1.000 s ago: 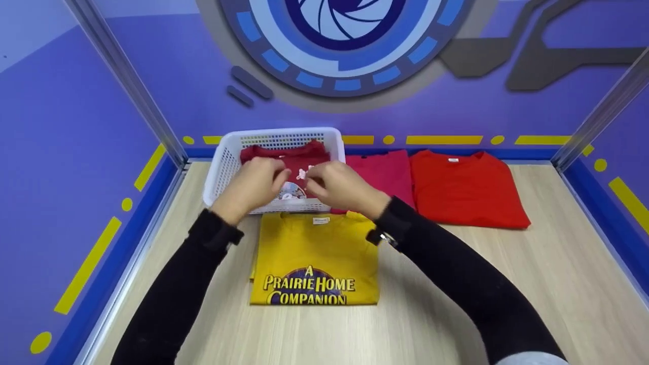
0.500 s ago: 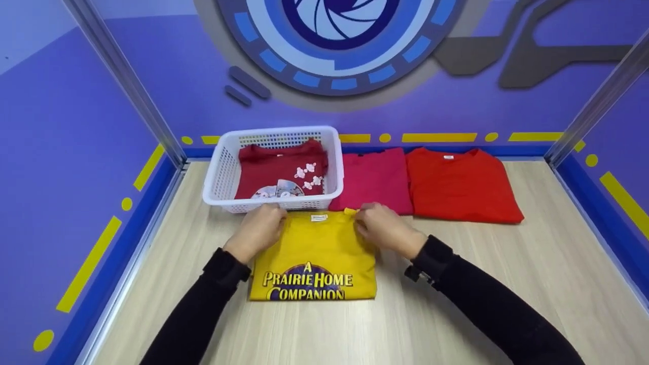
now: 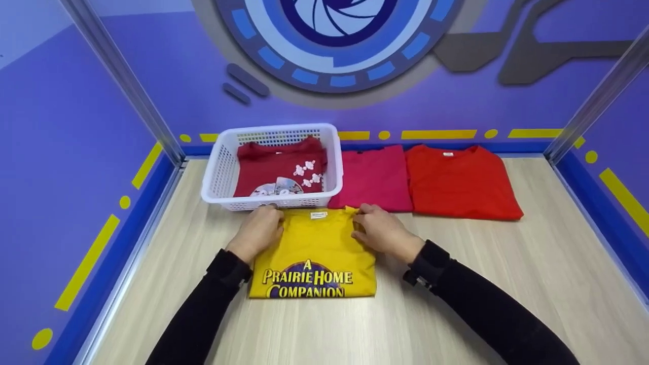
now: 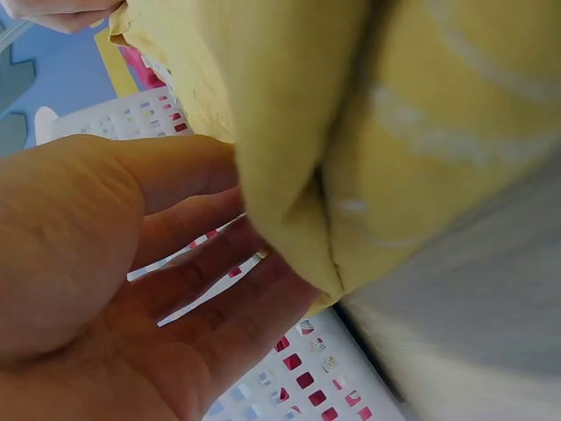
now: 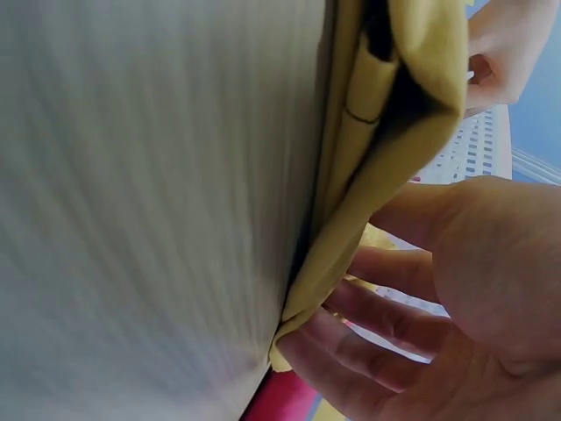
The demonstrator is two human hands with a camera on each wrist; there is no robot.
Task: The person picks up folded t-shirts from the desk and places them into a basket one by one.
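A folded yellow T-shirt (image 3: 314,241) lies flat on the table, its printed lettering towards me and its collar tag at the far edge. My left hand (image 3: 257,230) grips its far left corner. In the left wrist view, the thumb of that hand (image 4: 79,246) meets the fold of yellow cloth (image 4: 289,132) and the fingers reach round the edge. At the far right corner, my right hand (image 3: 386,232) holds the shirt the same way. The right wrist view has its fingertips against the layered side of the cloth (image 5: 351,237), close to the tabletop.
Just beyond the yellow shirt stands a white plastic basket (image 3: 213,180) holding a dark red printed T-shirt (image 3: 263,170). To its right lie a folded pink T-shirt (image 3: 377,177) and a folded red T-shirt (image 3: 461,185). Blue-purple panels (image 3: 76,152) enclose the table.
Both hands have come back from above the basket, spread apart and taken hold of the yellow shirt's far corners. Over the last half second they have barely moved.
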